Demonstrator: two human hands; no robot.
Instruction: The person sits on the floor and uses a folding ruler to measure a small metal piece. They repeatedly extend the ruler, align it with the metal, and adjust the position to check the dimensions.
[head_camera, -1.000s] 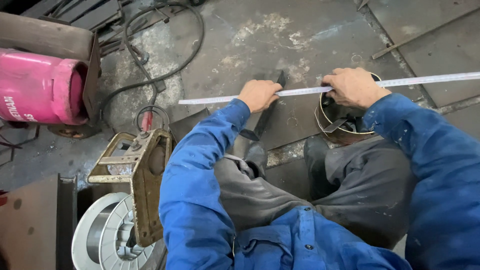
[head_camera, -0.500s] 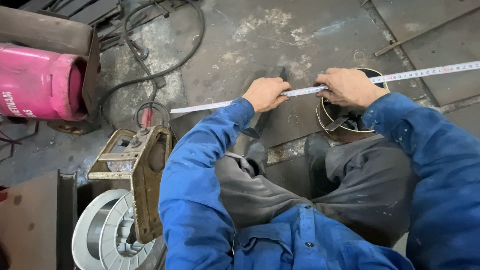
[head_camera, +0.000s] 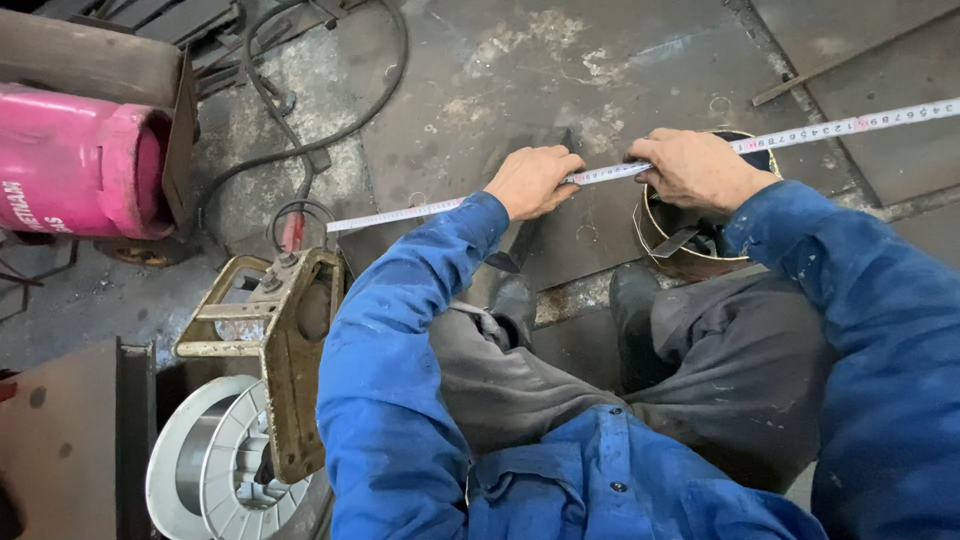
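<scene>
Steel floor plate (head_camera: 520, 70) lies under a white measuring tape (head_camera: 610, 173) stretched across it. The left hand (head_camera: 535, 180) and right hand (head_camera: 695, 168) pinch the tape, the right over what looks like a metal tin (head_camera: 690, 245).

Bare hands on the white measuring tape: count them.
2. The left hand grips the white measuring tape mid-length; the right hand presses it above the round metal container.

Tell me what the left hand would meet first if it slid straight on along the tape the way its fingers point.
Probably the right hand. The left hand pinches the white measuring tape with fingers pointing right along it, and the right hand holds the same tape just beyond, above the round metal can. A short stretch of bare tape separates them.
</scene>
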